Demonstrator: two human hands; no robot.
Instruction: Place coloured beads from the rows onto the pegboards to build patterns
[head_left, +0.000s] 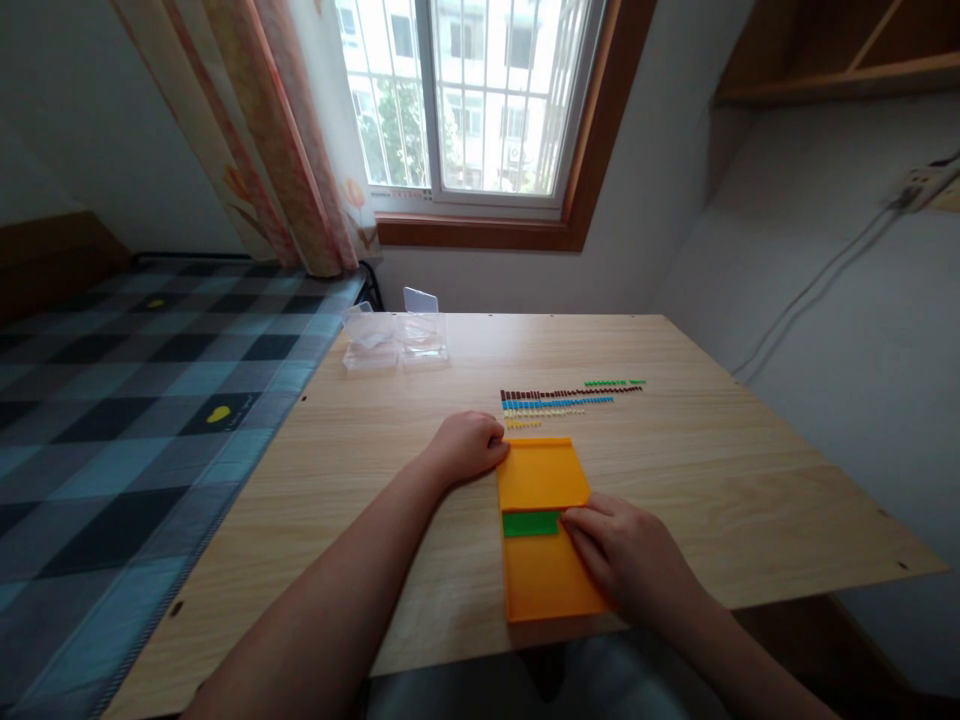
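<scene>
orange box (551,580), flat and shallow, lies on the near part of the wooden table (720,470), close to the front edge and straight ahead of the person. its lid (541,473) is the same orange and sits offset toward the far end, so a narrow gap shows between lid and body. in that gap a green piece (530,523) is visible inside; what else the box holds is hidden.

the left hand (466,447) is curled, its fingertips gripping the lid's far-left corner. the right hand (626,555) clasps the box along its right edge, fingers laid over the rim with the tips just beside the green piece; the thumb cannot be seen.

judging from how things lie, the lid is only partly off: a thin strip is uncovered and most of the box's far half is under the lid.

just beyond the lid, rows of small beads (559,398) lie in neat lines, brown, green, blue and pale yellow. farther back near the table's far-left corner stand clear plastic containers (395,340). to the left is a checked bed cover (112,400), and behind are a curtain (277,150) and a barred window (465,100).
</scene>
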